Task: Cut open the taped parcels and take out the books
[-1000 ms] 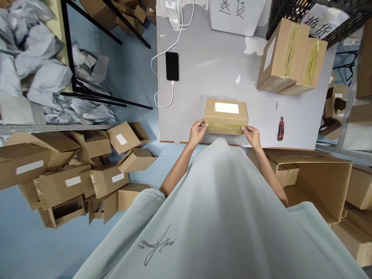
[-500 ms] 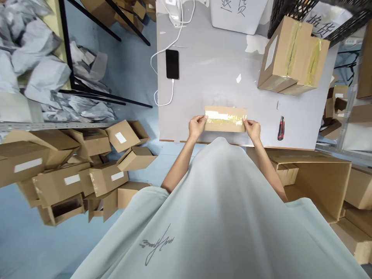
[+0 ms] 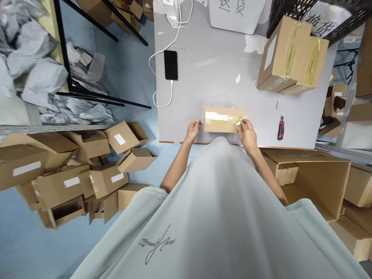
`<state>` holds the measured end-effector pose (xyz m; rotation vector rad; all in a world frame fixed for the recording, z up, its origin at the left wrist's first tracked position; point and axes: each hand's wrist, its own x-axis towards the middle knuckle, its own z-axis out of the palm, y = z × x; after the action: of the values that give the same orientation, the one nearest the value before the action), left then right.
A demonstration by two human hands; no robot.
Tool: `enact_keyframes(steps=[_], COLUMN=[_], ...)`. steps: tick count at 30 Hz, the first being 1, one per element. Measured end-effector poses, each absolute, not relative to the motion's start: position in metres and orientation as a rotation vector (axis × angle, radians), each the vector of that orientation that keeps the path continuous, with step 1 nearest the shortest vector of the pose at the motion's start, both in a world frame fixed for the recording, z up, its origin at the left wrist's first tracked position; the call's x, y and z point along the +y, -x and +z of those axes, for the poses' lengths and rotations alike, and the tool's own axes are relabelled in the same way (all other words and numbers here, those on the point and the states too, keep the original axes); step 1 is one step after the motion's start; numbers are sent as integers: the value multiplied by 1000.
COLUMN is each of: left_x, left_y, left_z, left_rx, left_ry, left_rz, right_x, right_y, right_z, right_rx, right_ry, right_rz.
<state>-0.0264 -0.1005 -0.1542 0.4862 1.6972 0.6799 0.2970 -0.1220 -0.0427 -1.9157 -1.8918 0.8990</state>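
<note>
- Head view, box: the small cardboard box lies near the middle of the frame, on the gray table, close to its near edge. Long side runs left to right. Shiny yellowish tape runs along it.
- Head view, left hand: left hand is just beside the box's left end, apart from it. Fingers bunched at the tips, small reddish thing there, too small to identify. Can't tell if it's gripped.
- Head view, right hand: right hand is at the box's right end, fingers bent, fingertips on the taped surface. Can't tell if pinching or only pressing.
- Head view, right of center: red and black cutter on the table, well apart from the right hand.
- Head view, upper center-left: black phone with white cable plugged in at its lower end.
- Head view, upper right: two taped cartons side by side, black crate just behind. White bin at top center.
- Head view, lower right: big open carton below table edge.
</note>
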Motion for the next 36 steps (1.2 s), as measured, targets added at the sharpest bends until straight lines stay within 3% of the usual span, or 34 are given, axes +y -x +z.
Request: enact_keyframes(steps=[10, 17, 22, 29, 36], left_x=[-75, -73, -82, -91, -71], left_y=[-14, -54, -70, -32, -2], left_z=[-154, -113, -75, -35, -59], left_rx=[1481, 1151, 1203, 1557, 1613], left_ry=[-541, -670, -808, -1071, -983], left_rz=[642, 691, 755, 781, 904], right_x=[-122, -122, -122, -112, -79], right_y=[-336, -354, -333, -310, -276], right_z=[-44, -4, 21, -8, -32], right_rx=[-1816, -1430, -1330, -1242, -1245], right_ry=[2198, 2021, 2005, 1903, 1740], right_rz=[831, 954, 953, 1204, 1292])
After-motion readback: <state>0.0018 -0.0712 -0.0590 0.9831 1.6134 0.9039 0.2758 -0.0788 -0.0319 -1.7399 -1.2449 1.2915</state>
